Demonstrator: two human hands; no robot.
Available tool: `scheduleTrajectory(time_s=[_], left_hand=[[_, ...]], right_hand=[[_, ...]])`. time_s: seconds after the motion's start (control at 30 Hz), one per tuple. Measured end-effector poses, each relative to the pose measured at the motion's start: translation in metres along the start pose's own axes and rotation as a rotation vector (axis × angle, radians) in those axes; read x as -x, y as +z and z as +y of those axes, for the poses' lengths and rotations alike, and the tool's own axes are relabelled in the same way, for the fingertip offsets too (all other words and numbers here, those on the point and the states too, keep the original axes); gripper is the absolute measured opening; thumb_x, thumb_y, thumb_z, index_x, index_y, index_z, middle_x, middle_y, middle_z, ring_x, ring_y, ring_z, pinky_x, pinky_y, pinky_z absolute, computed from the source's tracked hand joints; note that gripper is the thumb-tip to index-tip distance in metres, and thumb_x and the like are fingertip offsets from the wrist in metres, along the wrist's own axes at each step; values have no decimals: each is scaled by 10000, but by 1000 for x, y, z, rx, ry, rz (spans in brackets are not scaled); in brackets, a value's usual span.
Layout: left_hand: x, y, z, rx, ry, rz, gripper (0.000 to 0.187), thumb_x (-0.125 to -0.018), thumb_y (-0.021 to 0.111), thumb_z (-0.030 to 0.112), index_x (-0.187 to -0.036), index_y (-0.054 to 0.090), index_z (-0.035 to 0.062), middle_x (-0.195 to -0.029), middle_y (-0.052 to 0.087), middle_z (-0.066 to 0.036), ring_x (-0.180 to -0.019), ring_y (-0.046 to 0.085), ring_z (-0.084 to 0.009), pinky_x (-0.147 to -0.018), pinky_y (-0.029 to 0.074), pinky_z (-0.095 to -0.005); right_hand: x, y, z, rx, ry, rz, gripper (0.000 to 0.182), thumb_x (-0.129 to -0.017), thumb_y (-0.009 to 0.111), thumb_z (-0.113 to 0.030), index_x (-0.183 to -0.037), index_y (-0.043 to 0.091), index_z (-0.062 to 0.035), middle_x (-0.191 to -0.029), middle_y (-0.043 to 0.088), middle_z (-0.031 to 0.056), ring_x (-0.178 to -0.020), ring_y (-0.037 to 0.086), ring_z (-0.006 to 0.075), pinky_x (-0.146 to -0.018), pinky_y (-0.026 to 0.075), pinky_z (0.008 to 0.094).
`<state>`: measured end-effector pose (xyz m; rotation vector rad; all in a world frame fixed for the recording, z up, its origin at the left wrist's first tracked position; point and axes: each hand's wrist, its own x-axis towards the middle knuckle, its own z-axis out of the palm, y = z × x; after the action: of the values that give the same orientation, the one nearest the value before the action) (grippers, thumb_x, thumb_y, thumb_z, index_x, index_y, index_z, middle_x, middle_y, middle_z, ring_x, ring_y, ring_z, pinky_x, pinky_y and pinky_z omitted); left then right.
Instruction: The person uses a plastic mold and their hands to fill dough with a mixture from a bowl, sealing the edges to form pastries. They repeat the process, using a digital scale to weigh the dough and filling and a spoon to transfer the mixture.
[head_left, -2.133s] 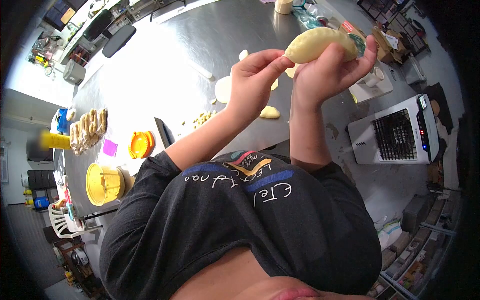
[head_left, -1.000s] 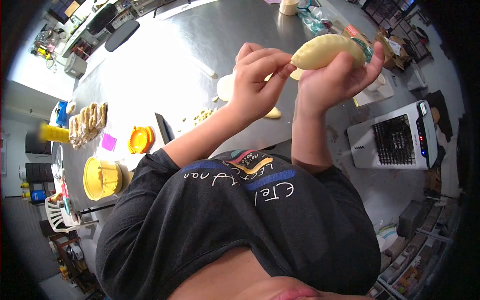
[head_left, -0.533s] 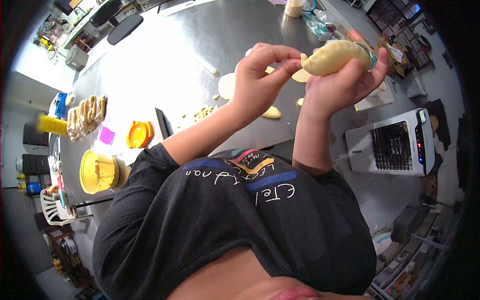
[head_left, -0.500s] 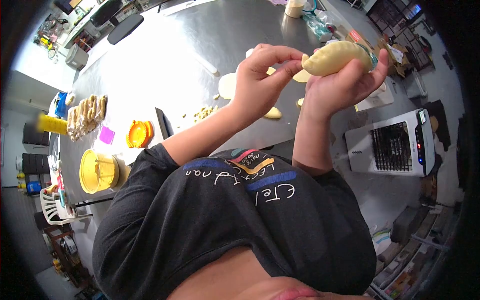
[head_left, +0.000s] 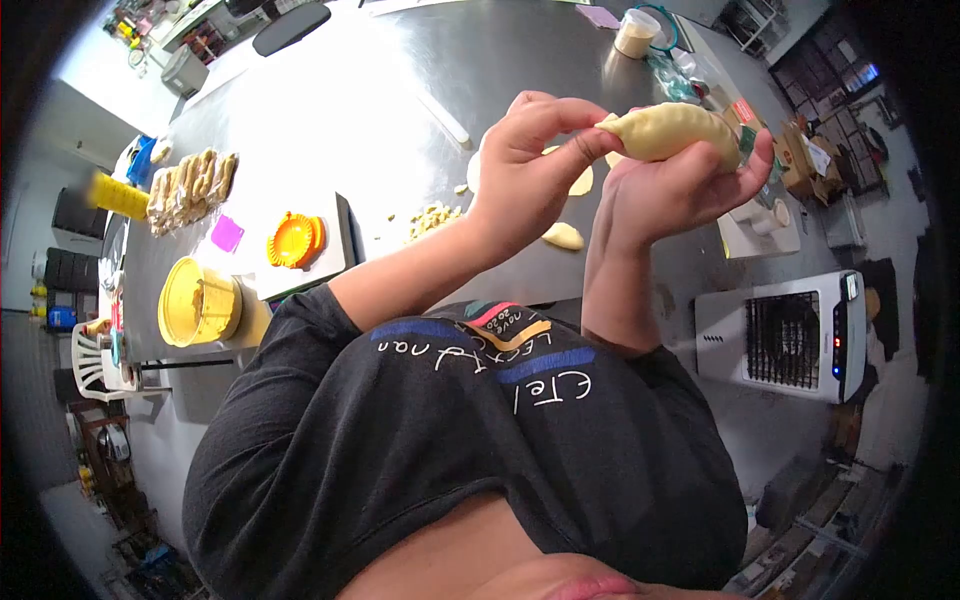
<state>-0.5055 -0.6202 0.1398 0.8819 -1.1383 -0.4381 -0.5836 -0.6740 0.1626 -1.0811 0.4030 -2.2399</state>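
Observation:
A pale, unbaked empanada (head_left: 668, 132) with a crimped edge is held up above the metal table. It rests in my right hand (head_left: 680, 190), whose fingers curl up around its underside. My left hand (head_left: 535, 160) pinches the pointed left tip of the dough between thumb and fingers. Beneath my hands on the table lie flat dough pieces (head_left: 582, 181), partly hidden, and a small dough piece (head_left: 563, 236). Small dough bits (head_left: 433, 219) are scattered beside my left forearm.
An orange dough press (head_left: 292, 240) lies on a board at the left, near a yellow tub (head_left: 196, 303) and bagged finger-shaped items (head_left: 193, 190). A white rod (head_left: 443, 120) lies farther back. A lidded container (head_left: 636, 35) stands far right; an air cooler (head_left: 780, 335) stands on the floor.
The view has shifted, so the table items appear displaced. The empanada sits slightly lower in view and is turned a little, still held by both hands.

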Motion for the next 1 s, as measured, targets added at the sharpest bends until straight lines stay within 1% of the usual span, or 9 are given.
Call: scheduleTrajectory(time_s=[0.1,0.3,0.37,0.6,0.83,0.9,0.93,0.97,1.0], left_hand=[[0,-11,-1,20,-47,10,148,-766,716,192,-849,690,72,-794,640,-17,-803,507,-141,-726,414,-268],[-3,-38,0,-94,139,50,151,-753,722,203,-822,693,72,-860,668,-8,-817,499,-152,-768,402,-290],[-9,-54,-3,-285,246,40,135,-741,720,201,-802,694,84,-830,673,4,-789,488,-149,-754,392,-291],[-14,-98,4,-341,343,77,114,-745,712,204,-797,701,103,-785,676,12,-731,460,-151,-714,369,-275],[-19,-160,6,-405,244,128,134,-754,705,221,-821,715,105,-845,685,2,-770,496,-170,-763,391,-291],[-18,-183,-1,-369,155,121,131,-765,697,214,-831,717,103,-842,683,-5,-778,511,-166,-765,396,-287],[-16,-196,1,-395,31,49,155,-835,645,171,-911,690,45,-888,669,-36,-933,530,-154,-829,416,-292],[-13,-207,-9,-389,17,46,155,-835,645,171,-911,690,45,-888,669,-36,-933,530,-154,-829,416,-292],[-11,-219,-27,-218,-137,75,172,-848,635,174,-936,681,34,-921,666,-29,-974,525,-144,-848,415,-293]], right_hand=[[6,8,-1,10,38,-21,523,-807,451,-94,-1292,262,-41,-926,489,73,-774,501,133,-671,458,252],[24,27,2,-26,177,-28,522,-803,461,-108,-1289,276,-61,-917,487,78,-765,500,129,-667,456,245],[31,35,5,22,149,-52,519,-803,460,-110,-1287,279,-65,-914,488,79,-763,499,127,-663,454,241],[60,64,6,94,170,-143,514,-794,449,-93,-1279,282,-71,-943,476,82,-764,497,125,-657,456,240],[104,108,32,73,103,-185,537,-784,452,-50,-1285,260,-62,-951,471,83,-773,491,127,-666,460,251],[121,122,42,45,68,-221,539,-781,450,-19,-1283,256,-51,-941,474,80,-769,488,126,-684,455,249],[128,126,47,81,69,-262,537,-779,447,5,-1278,253,-41,-925,480,75,-768,488,129,-697,448,248],[138,132,50,94,99,-285,542,-774,461,2,-1273,254,-41,-904,484,70,-762,489,131,-696,447,249],[148,137,57,99,115,-295,545,-772,466,0,-1272,254,-43,-900,485,70,-762,489,132,-695,447,249]])
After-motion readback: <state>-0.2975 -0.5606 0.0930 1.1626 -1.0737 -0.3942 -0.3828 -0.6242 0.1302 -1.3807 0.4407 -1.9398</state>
